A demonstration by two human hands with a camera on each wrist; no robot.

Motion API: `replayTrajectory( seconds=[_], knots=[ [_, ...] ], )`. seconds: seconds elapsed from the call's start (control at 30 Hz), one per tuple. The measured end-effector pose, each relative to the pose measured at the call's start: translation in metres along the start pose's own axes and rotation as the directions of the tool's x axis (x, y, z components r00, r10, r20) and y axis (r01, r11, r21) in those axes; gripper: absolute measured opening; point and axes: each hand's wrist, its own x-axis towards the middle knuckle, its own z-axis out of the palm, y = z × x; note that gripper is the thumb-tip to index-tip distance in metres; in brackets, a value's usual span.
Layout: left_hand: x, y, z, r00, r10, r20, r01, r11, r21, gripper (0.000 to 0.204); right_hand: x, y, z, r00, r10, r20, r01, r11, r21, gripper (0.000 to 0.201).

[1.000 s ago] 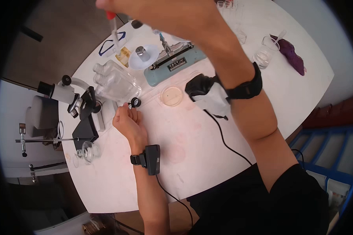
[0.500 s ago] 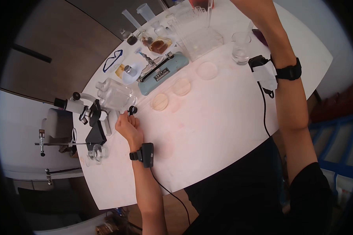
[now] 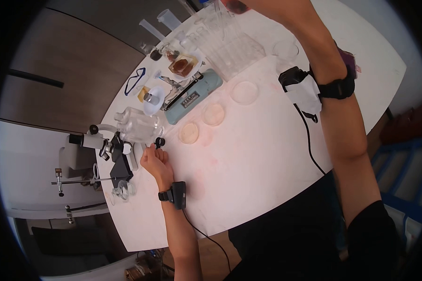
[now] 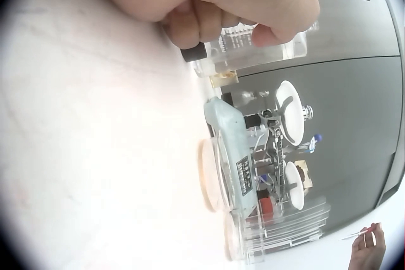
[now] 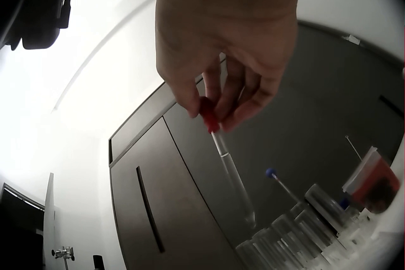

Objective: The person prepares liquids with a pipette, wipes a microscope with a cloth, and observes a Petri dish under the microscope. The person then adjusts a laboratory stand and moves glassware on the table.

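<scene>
My right hand (image 5: 231, 48) pinches the red rubber bulb of a glass dropper (image 5: 233, 172) between thumb and fingers. The dropper hangs tilted, its tip above clear test tubes (image 5: 285, 238); the far left wrist view also has this hand raised, while in the head view it runs out of frame at the top. My left hand (image 3: 155, 159) rests low at the table's left with loosely curled fingers. Its fingertips lie right beside a small black cap (image 4: 194, 53) and close to a clear glass bottle (image 3: 138, 125). No held object shows in it.
Three petri dishes (image 3: 214, 114) lie in a row before a teal balance (image 3: 192, 98). A microscope (image 3: 105, 147) stands left, with glassware (image 3: 124, 189) near it. Farther right are the clear rack (image 3: 234, 54) and a glass beaker (image 3: 286, 50). A cable (image 3: 309, 140) trails from my right wrist.
My right arm has swung from over the table's left, above the balance, out to the far right, carrying the dropper. The head view has shifted. My left hand has stayed by the black cap.
</scene>
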Motion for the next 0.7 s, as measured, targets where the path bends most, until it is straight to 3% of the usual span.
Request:
replayTrajectory(
  seconds=[0.1,0.17,0.3,0.37,0.57,0.6,0.67,0.7],
  knots=[
    [0.002,-0.002,-0.004,1.0,0.013,0.028,-0.013,1.0,-0.008,0.044,0.01,0.001,0.012,0.996,-0.012,-0.086,0.003,0.995,-0.103,0.017],
    [0.003,-0.002,-0.004,0.999,0.017,0.027,-0.017,1.0,0.002,0.045,0.01,0.007,0.021,0.938,-0.3,-0.176,0.265,0.944,-0.195,0.018],
    [0.003,-0.002,-0.004,0.999,0.023,0.044,-0.023,1.0,0.01,0.046,0.028,0.024,0.029,0.974,-0.2,-0.108,0.197,0.98,-0.036,0.019],
    [0.003,-0.002,-0.004,0.999,0.022,0.033,-0.022,1.0,0.011,0.046,0.018,0.02,0.04,0.929,-0.316,-0.193,0.268,0.934,-0.237,0.018],
    [0.002,-0.002,-0.003,0.999,0.022,0.036,-0.022,1.0,0.019,0.046,0.019,0.024,0.049,0.909,-0.364,-0.204,0.288,0.901,-0.325,0.018],
    [0.002,-0.002,-0.003,0.999,0.027,0.042,-0.028,0.999,0.021,0.046,0.021,0.022,0.048,0.91,-0.363,-0.202,0.287,0.901,-0.325,0.018],
    [0.002,-0.003,-0.004,0.999,0.024,0.043,-0.025,0.999,0.022,0.046,0.028,0.012,0.043,0.99,-0.024,-0.141,-0.001,0.985,-0.173,0.018],
    [0.002,-0.003,-0.004,0.999,0.024,0.044,-0.025,0.999,0.022,0.046,0.028,0.008,0.042,0.99,-0.022,-0.142,-0.003,0.985,-0.172,0.018]
  ],
)
